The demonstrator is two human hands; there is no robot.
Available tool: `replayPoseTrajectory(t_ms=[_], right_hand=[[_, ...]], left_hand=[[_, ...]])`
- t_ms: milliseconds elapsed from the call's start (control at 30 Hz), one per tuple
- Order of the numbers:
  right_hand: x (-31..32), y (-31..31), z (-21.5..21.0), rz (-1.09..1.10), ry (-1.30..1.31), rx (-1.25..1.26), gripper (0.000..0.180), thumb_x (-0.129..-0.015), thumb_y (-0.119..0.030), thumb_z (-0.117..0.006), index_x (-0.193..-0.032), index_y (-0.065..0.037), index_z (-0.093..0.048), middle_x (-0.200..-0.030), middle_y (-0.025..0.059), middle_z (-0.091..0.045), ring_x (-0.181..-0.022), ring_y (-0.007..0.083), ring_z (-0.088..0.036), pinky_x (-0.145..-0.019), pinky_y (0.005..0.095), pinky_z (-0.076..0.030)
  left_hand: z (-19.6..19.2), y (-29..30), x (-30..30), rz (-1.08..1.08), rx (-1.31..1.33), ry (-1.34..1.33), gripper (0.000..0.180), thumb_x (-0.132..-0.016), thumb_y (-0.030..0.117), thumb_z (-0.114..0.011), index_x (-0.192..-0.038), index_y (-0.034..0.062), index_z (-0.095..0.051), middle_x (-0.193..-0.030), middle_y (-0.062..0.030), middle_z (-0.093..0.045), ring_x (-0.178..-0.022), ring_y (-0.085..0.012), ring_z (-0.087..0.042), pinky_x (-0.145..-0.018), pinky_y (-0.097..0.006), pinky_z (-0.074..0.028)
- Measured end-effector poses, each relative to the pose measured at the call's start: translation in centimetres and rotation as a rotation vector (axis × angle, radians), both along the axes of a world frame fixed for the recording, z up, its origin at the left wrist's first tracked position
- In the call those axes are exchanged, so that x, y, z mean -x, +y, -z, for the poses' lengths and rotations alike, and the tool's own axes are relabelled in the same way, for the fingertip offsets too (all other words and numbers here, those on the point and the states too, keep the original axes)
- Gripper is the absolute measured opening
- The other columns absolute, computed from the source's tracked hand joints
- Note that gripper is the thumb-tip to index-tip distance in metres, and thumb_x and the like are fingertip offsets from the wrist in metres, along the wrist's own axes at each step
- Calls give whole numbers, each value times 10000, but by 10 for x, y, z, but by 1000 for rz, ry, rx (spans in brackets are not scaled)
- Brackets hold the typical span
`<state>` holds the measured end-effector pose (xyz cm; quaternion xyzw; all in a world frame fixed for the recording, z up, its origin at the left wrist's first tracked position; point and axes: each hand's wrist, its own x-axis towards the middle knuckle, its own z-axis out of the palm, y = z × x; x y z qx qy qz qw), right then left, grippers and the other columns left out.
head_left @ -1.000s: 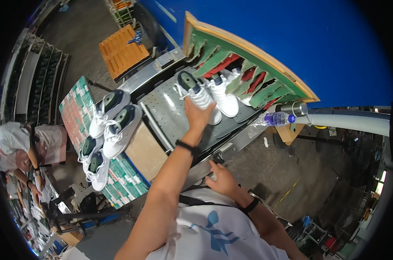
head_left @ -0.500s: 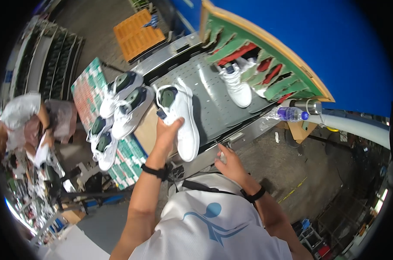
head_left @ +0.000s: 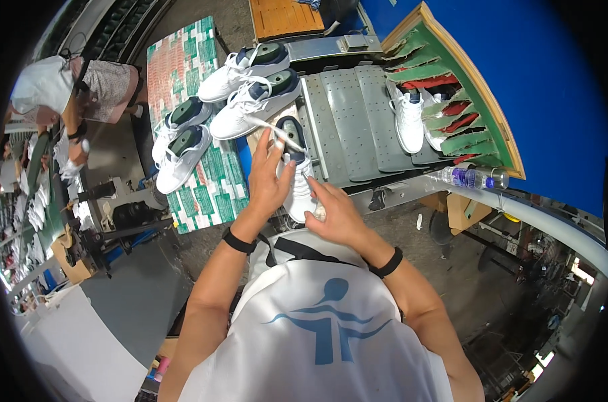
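Observation:
A white sneaker point(head_left: 298, 194) with a dark green insole and navy lining stands right in front of me, toe toward my body. My left hand point(head_left: 269, 182) is over its left side, with a white shoelace point(head_left: 285, 138) raised at its fingertips. On the shoe's right side is my right hand point(head_left: 339, 216), fingers bent, with a thin, dark, pointed tool point(head_left: 306, 177) seemingly at its index finger; its kind is too small to tell. Several like sneakers point(head_left: 255, 104) are to the left, some on a green-and-white patterned board point(head_left: 210, 167).
A grey slatted conveyor point(head_left: 347, 120) runs right to a wooden-framed opening point(head_left: 495, 100) with torn green and red strips. Another white sneaker point(head_left: 409, 124) stands there. A plastic bottle point(head_left: 468, 177) lies at the conveyor's edge. Another person point(head_left: 49, 87) works at the far left.
The sneaker my left hand held up is now lower and closer to me. My left hand has shifted to its lace, and my right hand has come in against the shoe. The view has turned.

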<state>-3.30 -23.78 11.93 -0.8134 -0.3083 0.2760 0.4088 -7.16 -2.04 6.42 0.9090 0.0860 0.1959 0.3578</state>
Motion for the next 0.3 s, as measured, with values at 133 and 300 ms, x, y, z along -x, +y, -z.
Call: replayPoseTrajectory(t_ms=[133,300], right_hand=[[4,11,6,-75,-202,85,817,-858,-266,-779,-1553,64,-504,-1149,221,-665,-1082,410,-653,-984,508,-499],[3,19,-2,-122,-236,184,823,-865,-269,-768,-1567,54,-483,-1218,236,-673,-1112,420,-652,-1005,510,-491]], left_hand=[[4,13,3,-123,698,18,666,-1044,92,-702,-1665,58,-464,-1684,-142,-449,-1237,-170,-617,-1056,-314,-522],[-49,8,-6,37,1203,-24,882,-1042,211,-765,-1761,120,-262,-1688,-102,-475,-1143,-159,-639,-1093,-343,-493]])
